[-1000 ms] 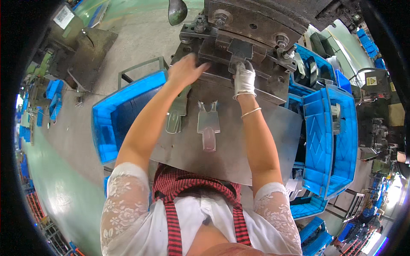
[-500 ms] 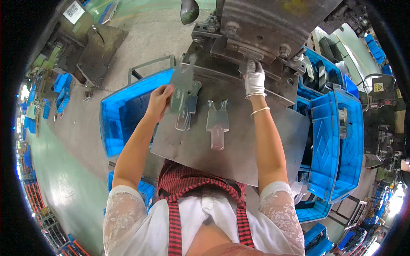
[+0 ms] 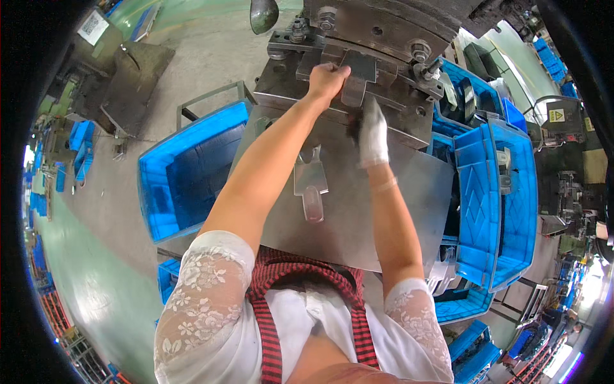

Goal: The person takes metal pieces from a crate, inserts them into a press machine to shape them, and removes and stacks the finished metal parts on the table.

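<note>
My bare left hand (image 3: 329, 82) reaches to the press die (image 3: 409, 109). Its thumb and fingers pinch the left edge of a flat grey metal plate (image 3: 360, 69), which lies on the die with a narrower tongue toward me. Just below and right of the plate is my right hand (image 3: 373, 134) in a white glove, smeared by motion; a dark blur beside it cannot be made out. A forked metal plate (image 3: 311, 178) with a rounded tongue rests on the steel table (image 3: 358, 224). My left forearm mostly hides the plates on the table's left.
Left of the table stands a blue bin (image 3: 192, 185). More blue bins (image 3: 495, 205) crowd the right side, some holding metal parts. The press ram (image 3: 390, 29) hangs above the die, with bolts and clamps (image 3: 295, 38) around it. A dark rounded lever end (image 3: 263, 16) juts in at the top.
My left hand has carried a metal plate from the table's left side onto the die. My right hand has drawn back from the die toward me.
</note>
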Tool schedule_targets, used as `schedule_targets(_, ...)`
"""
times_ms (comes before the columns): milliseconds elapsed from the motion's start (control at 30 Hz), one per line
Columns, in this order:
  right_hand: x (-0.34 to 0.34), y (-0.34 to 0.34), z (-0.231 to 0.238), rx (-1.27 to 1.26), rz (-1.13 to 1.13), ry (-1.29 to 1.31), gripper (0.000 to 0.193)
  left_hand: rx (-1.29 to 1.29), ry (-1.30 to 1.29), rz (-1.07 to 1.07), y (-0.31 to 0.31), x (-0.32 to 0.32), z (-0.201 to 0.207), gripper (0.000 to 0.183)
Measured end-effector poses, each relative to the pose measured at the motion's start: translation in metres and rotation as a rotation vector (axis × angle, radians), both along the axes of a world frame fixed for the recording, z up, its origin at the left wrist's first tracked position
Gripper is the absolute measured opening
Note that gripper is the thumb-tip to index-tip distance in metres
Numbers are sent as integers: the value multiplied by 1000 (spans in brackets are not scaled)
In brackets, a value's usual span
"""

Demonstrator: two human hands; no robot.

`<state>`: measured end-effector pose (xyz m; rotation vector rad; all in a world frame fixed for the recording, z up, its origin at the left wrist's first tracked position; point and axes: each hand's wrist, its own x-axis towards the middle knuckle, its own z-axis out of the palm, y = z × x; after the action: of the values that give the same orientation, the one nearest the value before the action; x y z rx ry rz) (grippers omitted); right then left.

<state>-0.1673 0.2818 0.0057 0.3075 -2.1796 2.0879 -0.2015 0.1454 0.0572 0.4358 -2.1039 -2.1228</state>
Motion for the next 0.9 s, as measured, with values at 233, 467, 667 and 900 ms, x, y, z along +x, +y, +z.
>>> schedule_targets(233,-27,-47,9,-42,-220,-49,21,-792,-127,-24,-52,47,9,49)
schedule_targets(467,-3,-61,49,-181,-108,-254,20,-954,-774,-413,-151,197,-47,55)
schedule_targets(667,-29,-40,18,137,-100,-2,30,-350,-391,83,-159,197,-51,29)
schedule_targets(900,150,6,-32,566,76,166,22,243,-96,33,-87,156,15,19)
